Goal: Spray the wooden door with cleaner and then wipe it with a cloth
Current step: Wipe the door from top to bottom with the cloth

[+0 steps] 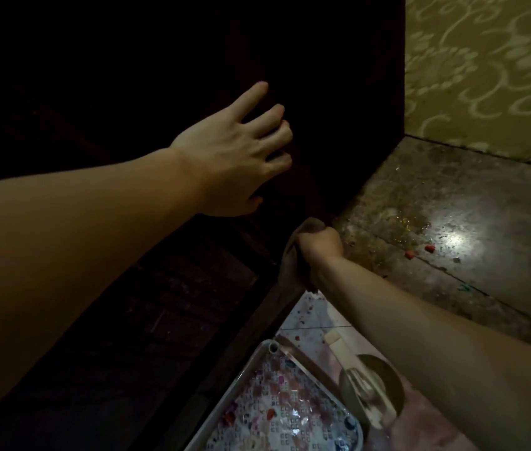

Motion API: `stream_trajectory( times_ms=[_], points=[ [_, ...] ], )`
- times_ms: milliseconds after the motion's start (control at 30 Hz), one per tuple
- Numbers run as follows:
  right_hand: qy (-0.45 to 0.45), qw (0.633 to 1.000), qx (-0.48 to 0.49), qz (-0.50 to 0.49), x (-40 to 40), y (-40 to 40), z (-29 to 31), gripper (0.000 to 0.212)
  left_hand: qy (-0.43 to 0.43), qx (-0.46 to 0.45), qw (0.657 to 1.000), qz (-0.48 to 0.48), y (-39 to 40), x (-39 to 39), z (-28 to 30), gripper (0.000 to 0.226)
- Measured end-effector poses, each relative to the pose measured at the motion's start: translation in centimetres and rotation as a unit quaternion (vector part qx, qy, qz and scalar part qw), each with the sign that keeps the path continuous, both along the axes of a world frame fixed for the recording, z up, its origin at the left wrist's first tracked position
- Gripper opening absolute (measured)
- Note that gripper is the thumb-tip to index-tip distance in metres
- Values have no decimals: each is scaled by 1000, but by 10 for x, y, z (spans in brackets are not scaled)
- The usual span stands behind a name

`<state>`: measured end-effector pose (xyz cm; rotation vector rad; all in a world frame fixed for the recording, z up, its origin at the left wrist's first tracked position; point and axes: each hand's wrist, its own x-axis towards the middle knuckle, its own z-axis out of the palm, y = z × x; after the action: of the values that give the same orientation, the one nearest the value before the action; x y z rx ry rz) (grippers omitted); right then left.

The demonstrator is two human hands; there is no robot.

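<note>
- Door (127, 60): dark wood, fills the upper and left part of the view, too dim for grain or wet spray marks to show. Its lower edge runs down to the floor near the centre.
- Floor (452, 222): stone-like, glossy, one bright glare patch, speckled with crumbs and a few red bits. A paler tiled area lies nearer the person.
- Wall (485, 60): yellow-green paper with a pale scroll pattern, upper right, meeting the floor at a dark seam.
- Tray (270, 348): light rim, patterned and stained inside, on the tiled floor just beside the door's bottom edge. A round shiny object beside it, partly behind the right forearm; cannot identify it.
- Left hand (234, 151): fingers spread and straight, reaching to the door face, holding nothing. Contact with the wood not certain.
- Right hand (321, 247): fingers curled tight around the cloth (290, 265), low at the door's bottom corner, near the floor.
- Spray bottle: not identifiable in view.
- Risk, my judgement: wiping this low, the cloth could drag on the gritty floor and carry dirt onto the wood.
- Risk: poor light, so missed patches would go unseen.
- Risk: the right forearm passes above the tray and could knock it.
</note>
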<state>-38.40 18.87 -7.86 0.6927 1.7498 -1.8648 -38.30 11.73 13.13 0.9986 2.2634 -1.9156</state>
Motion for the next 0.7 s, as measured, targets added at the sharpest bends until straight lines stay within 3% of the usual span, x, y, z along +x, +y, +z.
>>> stream_trajectory(
  times_ms=[333, 567, 700],
  points=[
    [15, 999, 17, -24, 9, -2, 21, 40, -16, -6, 1000, 24, 0, 7, 9, 75],
    [186, 982, 35, -3, 23, -7, 63, 27, -16, 1, 1000, 24, -4, 15, 18, 68],
    [133, 987, 70, 54, 20, 8, 61, 33, 5, 11, 1000, 11, -8, 22, 35, 65]
  ],
)
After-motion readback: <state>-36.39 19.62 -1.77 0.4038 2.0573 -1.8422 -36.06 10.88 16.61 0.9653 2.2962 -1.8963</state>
